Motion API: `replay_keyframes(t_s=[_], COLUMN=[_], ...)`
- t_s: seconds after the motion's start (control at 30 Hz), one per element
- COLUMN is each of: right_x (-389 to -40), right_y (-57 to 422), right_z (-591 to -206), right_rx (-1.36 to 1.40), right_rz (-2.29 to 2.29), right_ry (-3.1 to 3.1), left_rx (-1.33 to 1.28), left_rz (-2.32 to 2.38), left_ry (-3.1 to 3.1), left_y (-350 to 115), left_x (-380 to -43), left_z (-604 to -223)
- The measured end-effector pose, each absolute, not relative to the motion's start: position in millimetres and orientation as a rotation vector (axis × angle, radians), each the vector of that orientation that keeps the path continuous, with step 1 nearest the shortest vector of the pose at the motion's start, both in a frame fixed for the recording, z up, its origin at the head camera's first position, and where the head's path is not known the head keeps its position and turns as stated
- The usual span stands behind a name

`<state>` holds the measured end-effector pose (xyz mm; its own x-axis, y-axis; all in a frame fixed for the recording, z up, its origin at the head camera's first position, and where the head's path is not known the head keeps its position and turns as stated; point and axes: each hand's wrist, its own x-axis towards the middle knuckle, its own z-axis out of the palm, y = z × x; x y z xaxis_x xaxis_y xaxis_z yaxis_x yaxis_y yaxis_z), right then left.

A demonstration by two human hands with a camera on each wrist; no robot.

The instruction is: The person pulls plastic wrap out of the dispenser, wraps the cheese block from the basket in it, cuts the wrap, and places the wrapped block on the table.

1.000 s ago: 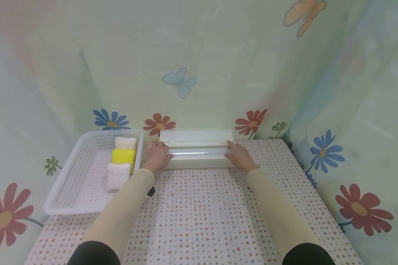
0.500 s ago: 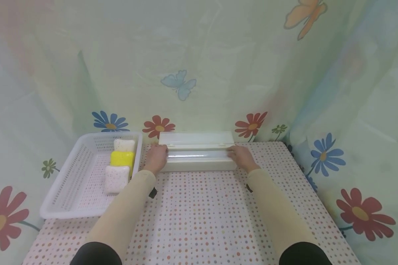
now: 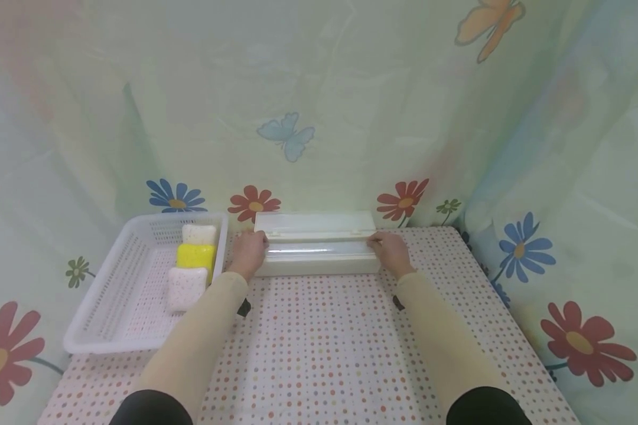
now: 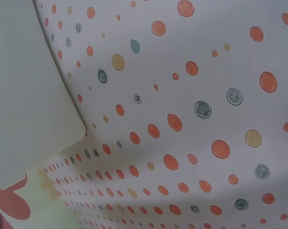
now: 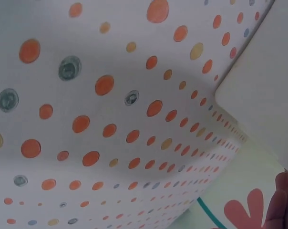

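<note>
A long white cling film dispenser (image 3: 319,267) stands at the back of the table, its lid (image 3: 315,222) raised behind. Clear cling film (image 3: 319,248) stretches shiny across the opening. My left hand (image 3: 248,254) pinches the film at the left end with curled fingers. At the right end, my right hand (image 3: 392,254) does the same with thumb and forefinger. Only the dispenser's pale left end (image 4: 34,95) fills the left wrist view's edge. In the right wrist view, fingertips (image 5: 280,205) show below the dispenser's corner (image 5: 258,95); the pinch itself is hidden in both wrist views.
A white perforated basket (image 3: 119,347) stands left of the dispenser, close to my left forearm. It holds two speckled white sponges (image 3: 186,289) and a yellow sponge (image 3: 195,255). A dotted cloth (image 3: 319,354) covers the table, and a flowered curtain (image 3: 351,147) hangs behind.
My fingers have gone from lying spread over the dispenser's ends to pinching the cling film's two sides. The dispenser stays in place; the head view has tilted slightly.
</note>
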<state>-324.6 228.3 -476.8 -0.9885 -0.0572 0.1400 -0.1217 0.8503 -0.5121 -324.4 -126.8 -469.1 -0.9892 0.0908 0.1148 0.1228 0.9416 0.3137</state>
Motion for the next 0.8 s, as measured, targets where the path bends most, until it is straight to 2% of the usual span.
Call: replay_keyframes(t_s=[0.5,0.8], right_x=[-320,-321], right_y=[232,238], right_z=[-465,-456], right_rx=[-0.005,-0.016], right_rz=[1.07,1.116], right_ry=[-2.87,-2.84], left_rx=[0.014,0.02], left_rz=[-1.002,-1.186], left_ry=[-2.934,-2.859], left_y=[-133,-137], left_x=[-319,-315], left_z=[-464,-454])
